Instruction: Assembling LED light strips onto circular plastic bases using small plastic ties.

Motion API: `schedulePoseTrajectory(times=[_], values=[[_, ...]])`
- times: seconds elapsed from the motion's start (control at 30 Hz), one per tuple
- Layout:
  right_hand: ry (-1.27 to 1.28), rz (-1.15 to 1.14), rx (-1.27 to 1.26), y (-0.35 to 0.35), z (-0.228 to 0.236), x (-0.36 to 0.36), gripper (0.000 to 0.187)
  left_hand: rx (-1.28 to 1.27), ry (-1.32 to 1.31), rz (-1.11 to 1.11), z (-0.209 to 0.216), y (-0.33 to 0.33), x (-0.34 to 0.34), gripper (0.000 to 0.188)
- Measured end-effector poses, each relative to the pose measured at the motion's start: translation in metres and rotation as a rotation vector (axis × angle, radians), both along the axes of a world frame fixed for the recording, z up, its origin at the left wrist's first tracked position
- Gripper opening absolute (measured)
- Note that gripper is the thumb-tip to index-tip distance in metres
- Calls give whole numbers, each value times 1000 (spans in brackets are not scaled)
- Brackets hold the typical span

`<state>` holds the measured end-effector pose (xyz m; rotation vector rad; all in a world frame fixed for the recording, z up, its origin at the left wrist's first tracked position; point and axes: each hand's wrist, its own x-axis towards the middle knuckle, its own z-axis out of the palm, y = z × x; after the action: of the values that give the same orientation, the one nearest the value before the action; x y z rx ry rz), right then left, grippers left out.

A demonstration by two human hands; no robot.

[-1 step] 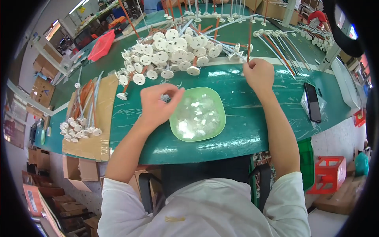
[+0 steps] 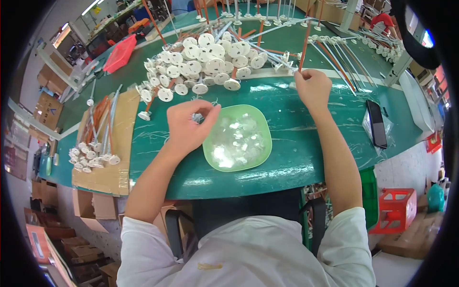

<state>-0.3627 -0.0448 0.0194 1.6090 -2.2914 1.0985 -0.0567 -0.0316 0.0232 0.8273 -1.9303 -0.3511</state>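
My right hand, at the table's far middle, is closed around the lower end of a brown rod. The rod stands nearly upright and leans slightly right at its top. My left hand is closed in a pinch just left of a pale green bowl. Whatever lies between its fingertips is too small to name; thin clear loops show beside the fingers. Small clear plastic pieces lie in the bowl. Beyond my hands is a heap of white discs on brown and grey rods.
On the left, more disc-ended rods lie on a cardboard sheet. A black phone rests at the right. Farther back are a red tray and a row of rods. A red stool stands below right.
The top of the brown rod in my right hand has tipped slightly to the right. My left hand keeps its pinch beside the bowl. The whole view has shifted a little.
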Motion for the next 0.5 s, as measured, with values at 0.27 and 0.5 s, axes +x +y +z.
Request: schedulePoseTrajectory(times=[0.27, 0.5], values=[[-862, 271, -604, 22, 11, 35, 15, 64, 10, -293, -2, 15, -7, 11], [-818, 1036, -346, 70, 6, 93, 7, 535, 288, -561, -5, 33, -11, 41]])
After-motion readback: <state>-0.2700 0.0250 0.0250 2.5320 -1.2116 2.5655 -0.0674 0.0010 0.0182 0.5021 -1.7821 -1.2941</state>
